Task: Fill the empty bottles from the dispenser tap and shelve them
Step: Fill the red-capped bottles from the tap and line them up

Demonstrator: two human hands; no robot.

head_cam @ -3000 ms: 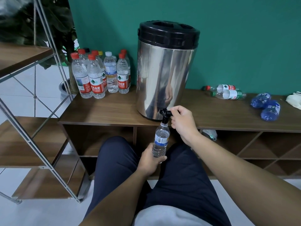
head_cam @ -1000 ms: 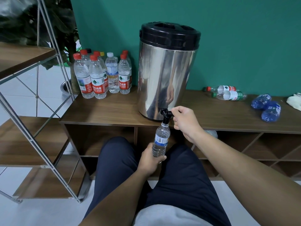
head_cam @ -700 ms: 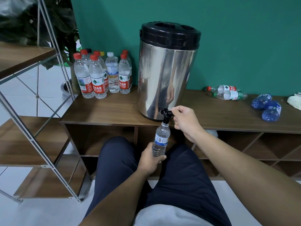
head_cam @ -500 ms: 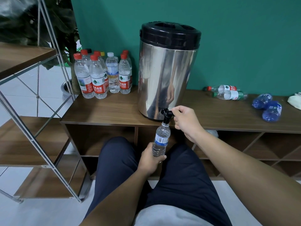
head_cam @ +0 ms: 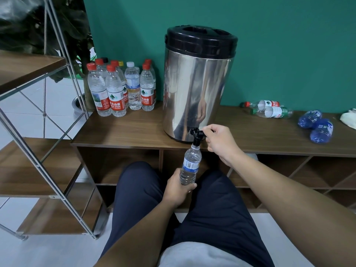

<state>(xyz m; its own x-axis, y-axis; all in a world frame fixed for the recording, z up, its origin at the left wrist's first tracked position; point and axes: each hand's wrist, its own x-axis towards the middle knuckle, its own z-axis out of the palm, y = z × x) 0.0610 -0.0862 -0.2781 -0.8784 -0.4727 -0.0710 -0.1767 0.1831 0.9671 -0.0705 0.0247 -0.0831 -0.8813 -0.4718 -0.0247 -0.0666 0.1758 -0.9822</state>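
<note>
A steel dispenser (head_cam: 194, 93) with a black lid stands on the wooden cabinet top (head_cam: 125, 132). Its black tap (head_cam: 197, 134) juts over the front edge. My left hand (head_cam: 178, 189) grips the base of a clear blue-label bottle (head_cam: 189, 166), holding it upright with its open mouth right under the tap. My right hand (head_cam: 219, 141) pinches the tap lever from the right. Several capped bottles (head_cam: 121, 89) stand left of the dispenser. Two clear bottles (head_cam: 269, 109) and two blue ones (head_cam: 316, 125) lie on their sides to the right.
A metal-framed shelf unit (head_cam: 36, 160) with wooden boards stands at the left. Open cubbies (head_cam: 289, 170) run under the cabinet top. A pale cloth (head_cam: 349, 120) lies at the far right edge. A dark potted plant (head_cam: 63, 31) fills the back left corner. My knees sit below the tap.
Both hands stay where they were, one on the bottle, one on the tap lever. The view has shifted only slightly.
</note>
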